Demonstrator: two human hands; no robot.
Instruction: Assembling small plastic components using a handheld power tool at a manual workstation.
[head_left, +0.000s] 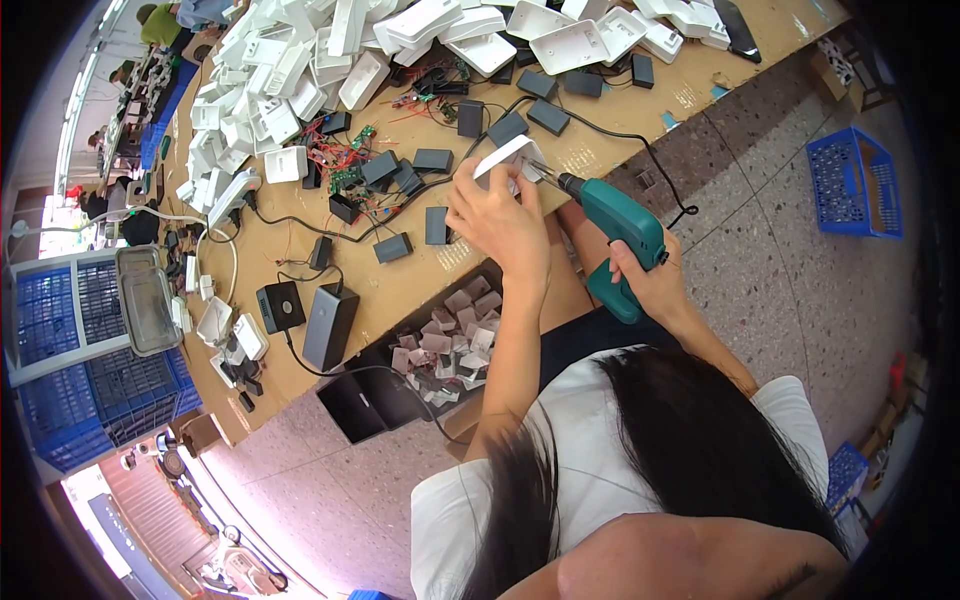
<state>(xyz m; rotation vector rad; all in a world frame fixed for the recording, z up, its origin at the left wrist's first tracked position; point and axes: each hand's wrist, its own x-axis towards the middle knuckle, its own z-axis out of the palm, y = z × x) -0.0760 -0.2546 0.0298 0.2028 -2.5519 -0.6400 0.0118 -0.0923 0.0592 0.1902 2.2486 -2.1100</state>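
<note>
I see the left hand pinching a white casing above the table near its edge, and the right hand wrapped around a green drill whose bit seems to touch the casing, though I can't be certain.

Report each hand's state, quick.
Left hand: closed, holding a white plastic casing.
Right hand: closed around the grip of a green power drill.
</note>
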